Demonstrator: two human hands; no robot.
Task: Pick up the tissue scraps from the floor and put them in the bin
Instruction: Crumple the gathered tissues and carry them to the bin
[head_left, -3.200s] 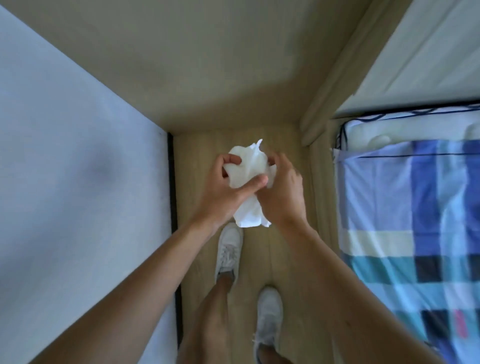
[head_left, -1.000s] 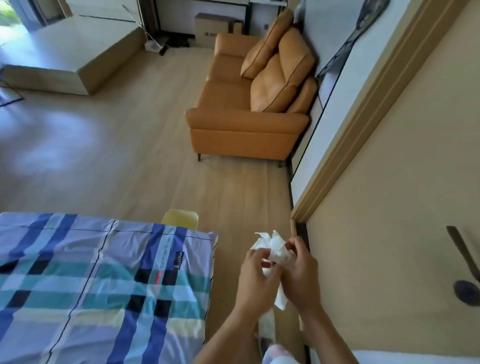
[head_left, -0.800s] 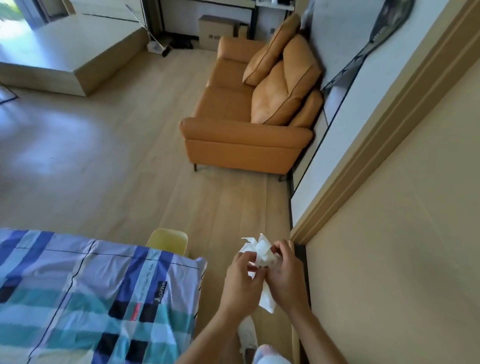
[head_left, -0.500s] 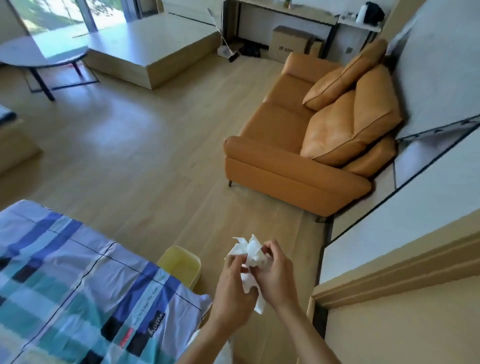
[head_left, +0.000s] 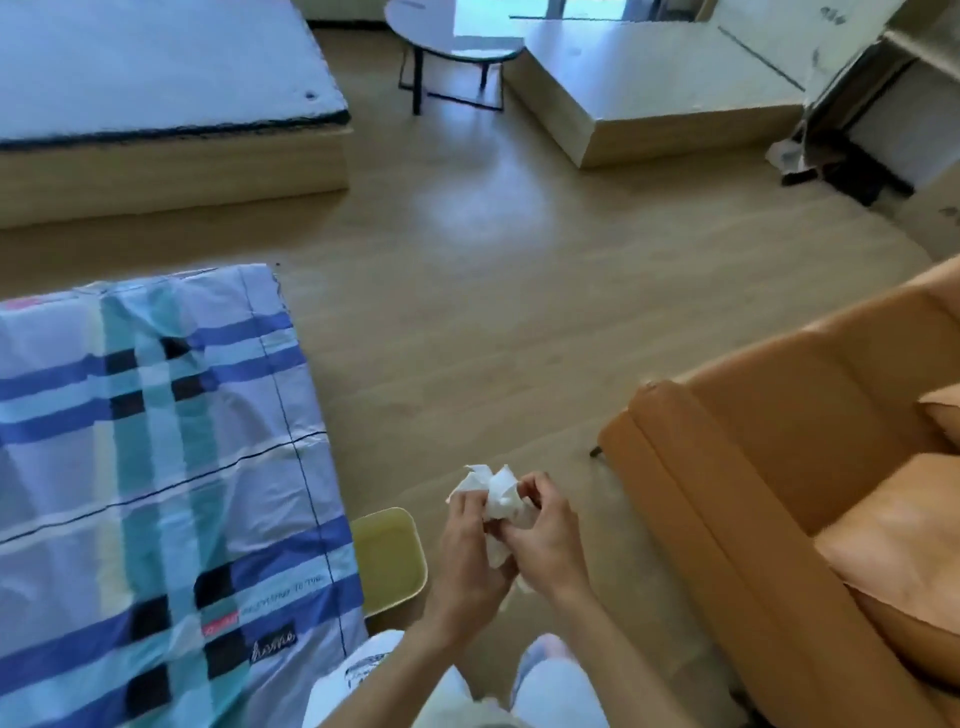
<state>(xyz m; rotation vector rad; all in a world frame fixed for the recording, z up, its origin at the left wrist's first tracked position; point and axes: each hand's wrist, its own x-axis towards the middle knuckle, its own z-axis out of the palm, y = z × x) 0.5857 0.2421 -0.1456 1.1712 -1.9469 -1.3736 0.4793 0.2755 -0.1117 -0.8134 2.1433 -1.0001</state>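
View: swung leftward since half a second ago, away from the wall. Sofa (head_left: 810, 467): formerly upper centre, now at the right edge, only its near arm and part of the seat showing. Bin (head_left: 390, 558): closer to the hands, now just left of the left hand (head_left: 467, 551), its yellow rim beside the plaid bedcover's (head_left: 156, 467) near right corner. Newly in view: a bare mattress (head_left: 156, 67) upper left. Round table (head_left: 457, 47) now top centre. Tissue wad (head_left: 496, 499): more tightly bunched than three seconds ago between both hands; right hand (head_left: 545, 540).
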